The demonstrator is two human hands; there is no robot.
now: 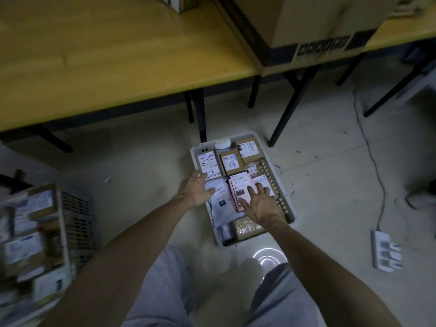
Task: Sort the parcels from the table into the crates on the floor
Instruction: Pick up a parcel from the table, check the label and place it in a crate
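A white plastic crate [287, 204] stands on the floor in front of me, filled with several labelled parcels. My left hand [194, 188] lies over a white poly-bag parcel [220, 199] at the crate's left side, fingers relaxed on it. Over a pink parcel [238, 188] with a shipping label hovers my right hand [260, 204], its fingers spread and straight, touching or just above it. Brown cardboard parcels [230, 161] fill the far half of the crate. A second crate [68, 223] full of parcels sits at the left, blurred.
A yellow wooden table [106, 67] with black legs stands beyond the crate, carrying a big cardboard box [306, 27]. A white power strip [385, 252] and its cable lie on the floor at the right. Someone's shoe [422, 200] shows at the right edge.
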